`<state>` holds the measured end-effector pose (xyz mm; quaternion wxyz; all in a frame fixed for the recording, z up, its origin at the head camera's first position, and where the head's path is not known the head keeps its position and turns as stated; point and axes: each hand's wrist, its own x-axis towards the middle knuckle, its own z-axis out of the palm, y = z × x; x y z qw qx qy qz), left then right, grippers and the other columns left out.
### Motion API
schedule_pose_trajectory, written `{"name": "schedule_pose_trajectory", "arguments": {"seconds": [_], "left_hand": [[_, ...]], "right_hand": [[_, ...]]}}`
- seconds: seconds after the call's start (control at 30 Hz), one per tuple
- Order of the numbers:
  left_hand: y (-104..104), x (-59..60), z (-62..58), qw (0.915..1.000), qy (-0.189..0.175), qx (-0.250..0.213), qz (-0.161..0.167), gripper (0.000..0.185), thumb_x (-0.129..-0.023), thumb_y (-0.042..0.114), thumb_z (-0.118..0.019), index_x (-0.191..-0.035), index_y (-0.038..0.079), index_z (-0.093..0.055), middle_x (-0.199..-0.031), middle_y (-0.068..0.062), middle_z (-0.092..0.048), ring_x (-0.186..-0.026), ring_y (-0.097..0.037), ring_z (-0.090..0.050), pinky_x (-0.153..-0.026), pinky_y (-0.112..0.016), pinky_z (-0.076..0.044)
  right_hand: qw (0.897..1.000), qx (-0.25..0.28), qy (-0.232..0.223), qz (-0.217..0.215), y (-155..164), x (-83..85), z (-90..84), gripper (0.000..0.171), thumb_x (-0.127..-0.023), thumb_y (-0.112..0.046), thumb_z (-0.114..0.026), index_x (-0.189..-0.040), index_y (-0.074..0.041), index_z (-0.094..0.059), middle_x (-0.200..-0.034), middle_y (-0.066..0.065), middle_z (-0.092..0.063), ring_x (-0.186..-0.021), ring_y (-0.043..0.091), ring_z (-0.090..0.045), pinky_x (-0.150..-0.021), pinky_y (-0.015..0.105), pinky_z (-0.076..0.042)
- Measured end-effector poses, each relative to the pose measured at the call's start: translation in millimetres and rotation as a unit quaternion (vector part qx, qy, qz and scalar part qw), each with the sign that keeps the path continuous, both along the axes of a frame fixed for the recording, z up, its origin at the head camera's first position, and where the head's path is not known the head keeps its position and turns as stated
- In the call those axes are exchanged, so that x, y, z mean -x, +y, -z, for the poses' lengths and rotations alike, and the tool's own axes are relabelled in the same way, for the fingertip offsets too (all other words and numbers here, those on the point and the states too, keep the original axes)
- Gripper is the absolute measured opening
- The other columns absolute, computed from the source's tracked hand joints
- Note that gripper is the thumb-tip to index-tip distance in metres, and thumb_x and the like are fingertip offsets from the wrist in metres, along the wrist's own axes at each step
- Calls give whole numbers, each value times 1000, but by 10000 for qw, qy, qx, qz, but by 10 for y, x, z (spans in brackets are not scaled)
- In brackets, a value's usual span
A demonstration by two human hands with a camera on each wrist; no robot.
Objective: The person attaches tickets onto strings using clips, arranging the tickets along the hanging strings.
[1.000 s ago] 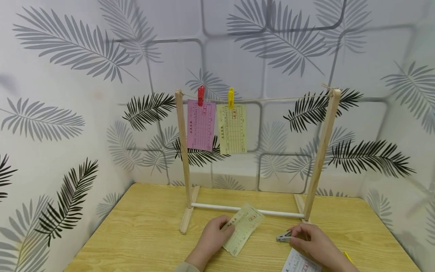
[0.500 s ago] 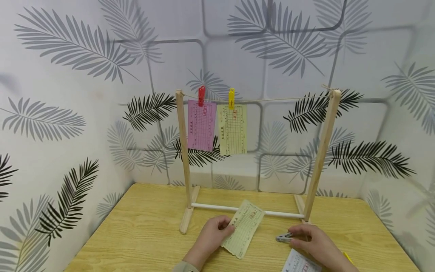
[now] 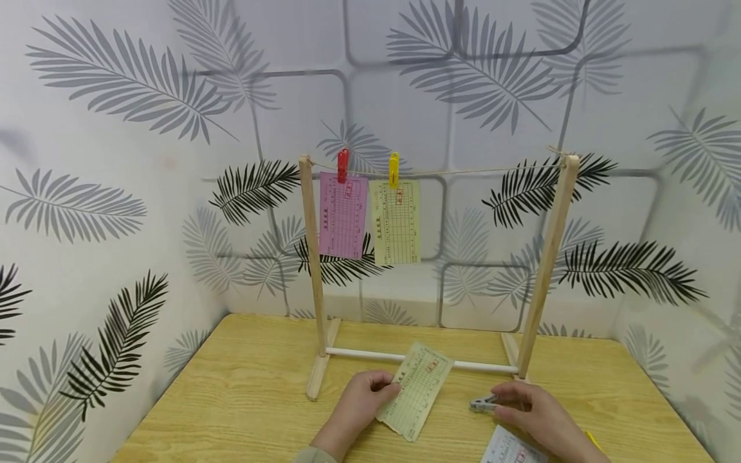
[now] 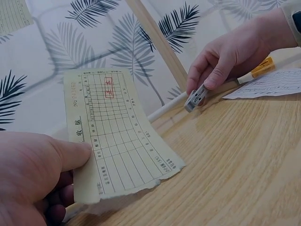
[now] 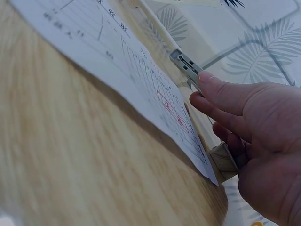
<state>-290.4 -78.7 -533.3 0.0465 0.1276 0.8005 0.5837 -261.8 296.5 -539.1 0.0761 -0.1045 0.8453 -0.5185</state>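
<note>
— What is the left hand (image 3: 354,407) doing?
— Pinching the pale yellow slip (image 3: 415,399), lifted off the tabletop (image 3: 243,399), long axis tilting up-right.
— And the right hand (image 3: 535,418)?
— Its fingers (image 5: 221,92) are gripping the grey clip (image 3: 482,404), lying right of the slip.

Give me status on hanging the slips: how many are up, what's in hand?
Two are up: the pink slip under the red clip and a yellow slip under the yellow clip. The left hand holds a third slip; the right hand pinches a grey clip. A white slip waits on the table.
</note>
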Motion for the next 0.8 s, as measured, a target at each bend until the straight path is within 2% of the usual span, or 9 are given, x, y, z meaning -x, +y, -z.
{"name": "schedule_pose_trajectory", "arguments": {"seconds": [0.17, 0.43, 0.63, 0.8], "left_hand": [[-4, -9, -16, 9999, -49, -114, 13, 11, -105, 16, -78, -107, 6, -82, -99, 1, -75, -92, -15, -63, -81, -28, -54], [15, -17, -1, 9995, -143, -284, -27, 8, -103, 14, -80, -105, 6, -78, -91, 0, -70, -84, -16, -59, -72, -26, -49], [16, -4, 11, 9997, 48, -210, -111, 7, -104, 11, -78, -107, 6, -78, -93, 0, -71, -88, -16, -60, -75, -27, -51], [31, 5, -20, 9996, 114, -194, -184, 6, -105, 11, -77, -106, 5, -78, -94, 0, -71, -89, -16, -61, -77, -27, -52]], "right_hand": [[9990, -179, -113, 393, -51, 5, -28, 42, -103, -23, -82, -135, 3, -72, -124, 10, -76, -108, 23, -70, -83, 29, -58], [9947, -298, -253, 949, -97, -26, -29, 37, -100, -23, -85, -130, -3, -77, -117, 3, -77, -100, 21, -66, -77, 31, -57], [9964, -195, -207, 800, -78, -34, -77, 41, -102, -26, -83, -134, -2, -75, -120, 6, -77, -104, 22, -67, -79, 31, -58], [9970, -321, 107, 695, -75, -35, -149, 40, -104, -25, -80, -135, -1, -75, -122, 6, -78, -107, 21, -69, -83, 28, -58]]}}
